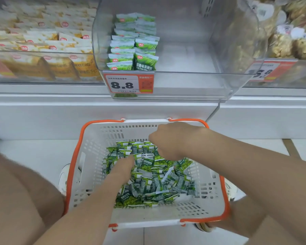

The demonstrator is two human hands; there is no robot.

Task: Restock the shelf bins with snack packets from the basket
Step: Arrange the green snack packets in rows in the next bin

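Basket, white with orange handles, stands on the floor directly below the shelf, and a loose heap of green snack packets covers most of its bottom. Left hand enters from the lower left with the forearm angled up across the near rim. Its fingers are straight and released, lying flat on the left part of the heap and pointing toward the far wall. Right hand comes in from the right over the orange handle, wrist raised and knuckles uppermost. Its fingers are curled down onto the far row of packets and appear to grasp some of them, though the fingertips are hidden under the hand and the frame is soft there. The two hands are near each other but apart. Above, the clear shelf bin holds two short columns of matching green packets, the stocked packets, against its left wall, the remainder of its floor bare. A price tag reading 8.8 is fixed to the bin front. The neighbouring bin to the left holds yellow packets
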